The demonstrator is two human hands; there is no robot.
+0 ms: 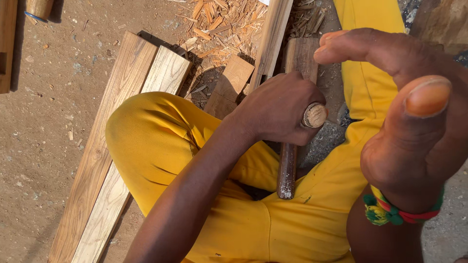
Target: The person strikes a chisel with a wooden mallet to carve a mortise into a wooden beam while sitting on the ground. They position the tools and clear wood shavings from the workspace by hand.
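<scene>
Your left hand point(278, 109) is clamping in a closed fist around a round, pale-ended wooden handle point(314, 115), the cut end of the handle poking out between thumb and fingers. The part below the fist is hidden, so you cannot tell what the handle belongs to. Just beneath the fist a long, dark brown wooden stick point(287, 170) is lying along your lap, its lower tip whitish and resting on the yellow trousers point(161, 141) you are wearing.

Your right hand point(409, 122) is hovering close to the camera, fingers spread apart and curled, holding nothing (thumbnail facing up, large in view). A knotted wristband of green, yellow and red thread point(390, 212) is sitting on that wrist.

Past the fist, a dark weathered wooden block point(302, 56) is standing on the ground, and a narrow pale wooden strip point(273, 34) is leaning just beside it. A short flat offcut of light wood point(229, 83) is lying near your left knee. Two long pale wooden planks point(122, 122) are lying side by side, touching, under your left leg on the sandy ground point(44, 122). A heap of wood shavings point(219, 22) is sitting beyond the planks.
</scene>
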